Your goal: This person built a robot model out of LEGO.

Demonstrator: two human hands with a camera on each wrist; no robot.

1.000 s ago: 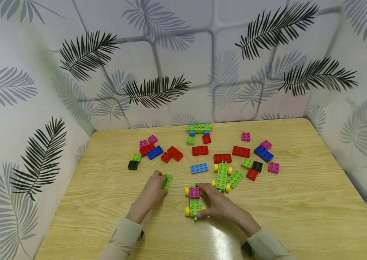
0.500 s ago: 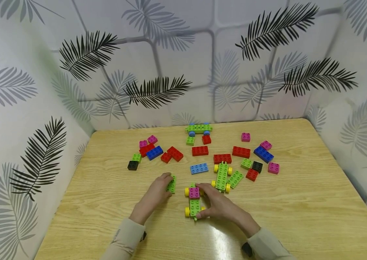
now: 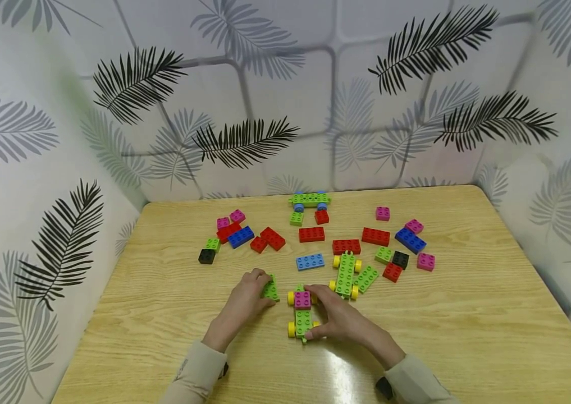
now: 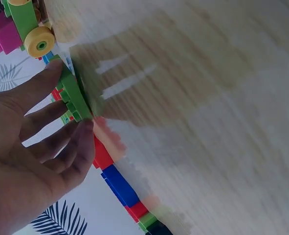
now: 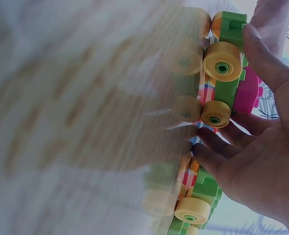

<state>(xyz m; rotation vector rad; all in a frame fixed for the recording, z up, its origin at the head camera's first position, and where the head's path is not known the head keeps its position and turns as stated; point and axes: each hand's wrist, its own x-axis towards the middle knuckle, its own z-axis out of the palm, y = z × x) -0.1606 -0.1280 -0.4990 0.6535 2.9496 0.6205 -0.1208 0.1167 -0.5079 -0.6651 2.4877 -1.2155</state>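
Observation:
My left hand (image 3: 246,300) pinches a flat green building brick (image 3: 271,288) by its ends, close over the table. In the left wrist view the brick (image 4: 72,93) is tilted between thumb and fingertips. My right hand (image 3: 342,315) grips a green toy car base (image 3: 303,324) with yellow wheels from its right side, thumb at the near end and fingers at the far end. A pink brick (image 3: 302,299) sits on the far half of this base. The right wrist view shows the base's wheels (image 5: 222,61) standing on the table.
Right of the held base is a second yellow-wheeled base (image 3: 346,274), beside a flat green brick (image 3: 366,278). A light blue brick (image 3: 310,261) lies ahead. Several red, blue, pink, green and black bricks spread behind. A blue-wheeled base (image 3: 309,200) stands by the back edge.
My left hand has carried the flat green brick to the right, nearer the car base, and the brick has turned a little. My right hand and the base have stayed put.

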